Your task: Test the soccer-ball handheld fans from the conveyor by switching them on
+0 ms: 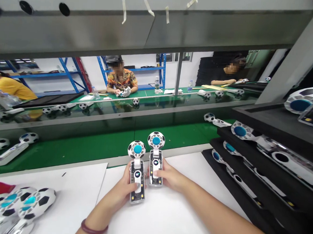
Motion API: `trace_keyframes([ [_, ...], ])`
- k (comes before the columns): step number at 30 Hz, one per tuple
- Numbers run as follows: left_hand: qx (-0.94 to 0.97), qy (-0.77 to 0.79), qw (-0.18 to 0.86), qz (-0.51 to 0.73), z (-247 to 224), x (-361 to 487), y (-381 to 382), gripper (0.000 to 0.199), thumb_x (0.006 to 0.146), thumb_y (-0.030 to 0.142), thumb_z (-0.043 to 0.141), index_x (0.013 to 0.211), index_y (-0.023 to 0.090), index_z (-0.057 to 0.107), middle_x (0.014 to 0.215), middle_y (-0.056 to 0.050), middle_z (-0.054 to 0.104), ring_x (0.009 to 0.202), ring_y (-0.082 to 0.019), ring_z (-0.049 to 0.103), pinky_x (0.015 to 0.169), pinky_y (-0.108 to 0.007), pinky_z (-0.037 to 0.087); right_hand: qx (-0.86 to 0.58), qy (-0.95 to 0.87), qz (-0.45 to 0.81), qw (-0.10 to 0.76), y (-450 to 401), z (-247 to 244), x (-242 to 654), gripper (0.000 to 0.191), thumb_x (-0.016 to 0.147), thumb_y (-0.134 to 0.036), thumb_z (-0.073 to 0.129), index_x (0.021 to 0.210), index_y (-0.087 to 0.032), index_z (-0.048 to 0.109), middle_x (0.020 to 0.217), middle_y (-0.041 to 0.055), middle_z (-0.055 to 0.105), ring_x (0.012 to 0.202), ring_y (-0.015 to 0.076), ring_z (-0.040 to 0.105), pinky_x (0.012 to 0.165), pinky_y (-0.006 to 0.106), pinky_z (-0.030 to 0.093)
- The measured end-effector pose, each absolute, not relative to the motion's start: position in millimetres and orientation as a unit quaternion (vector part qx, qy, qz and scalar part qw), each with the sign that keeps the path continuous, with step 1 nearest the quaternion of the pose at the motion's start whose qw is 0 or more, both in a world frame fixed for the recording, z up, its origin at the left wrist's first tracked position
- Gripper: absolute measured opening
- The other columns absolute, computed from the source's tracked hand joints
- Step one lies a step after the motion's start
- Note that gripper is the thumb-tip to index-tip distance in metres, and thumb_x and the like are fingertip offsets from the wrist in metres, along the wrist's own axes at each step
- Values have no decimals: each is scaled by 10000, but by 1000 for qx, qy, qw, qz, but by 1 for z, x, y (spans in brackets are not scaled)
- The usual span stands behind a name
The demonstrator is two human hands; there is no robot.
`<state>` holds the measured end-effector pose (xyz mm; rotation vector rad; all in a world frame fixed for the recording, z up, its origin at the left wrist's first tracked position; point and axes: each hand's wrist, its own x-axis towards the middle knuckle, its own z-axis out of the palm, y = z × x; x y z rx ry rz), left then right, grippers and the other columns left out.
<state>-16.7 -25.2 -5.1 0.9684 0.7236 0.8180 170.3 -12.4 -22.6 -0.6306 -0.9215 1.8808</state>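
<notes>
At lower centre, the left hand pinches a football-patterned handheld fan and the right hand a second fan, fingers curled around the clear handles, over white paper.

A factory assembly workshop: ahead of the hands runs a green conveyor belt bearing football-patterned handheld fans, with seated workers beyond it, blue steel shelving behind them, and black foam trays stacked to the right.
</notes>
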Motion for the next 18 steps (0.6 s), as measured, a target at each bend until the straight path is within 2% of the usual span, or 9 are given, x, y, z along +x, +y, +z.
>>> trace_keyframes([
  [8, 453, 321, 742, 376, -6, -17, -26, 712, 641, 202, 688, 1207, 251, 259, 984, -65, 543, 767, -190, 540, 727, -337, 405, -263, -376, 761, 459, -13, -20, 170, 635, 576, -185, 729, 1071, -213, 331, 833, 8, 599, 820, 205, 602, 739, 381, 452],
  [18, 457, 344, 721, 391, -7, -15, -25, 814, 625, 229, 718, 1255, 266, 203, 1022, -70, 549, 760, -192, 558, 736, -328, 404, -268, -382, 751, 466, -12, -22, 169, 648, 553, -171, 729, 1072, -220, 344, 852, -3, 580, 819, 197, 597, 755, 373, 447],
])
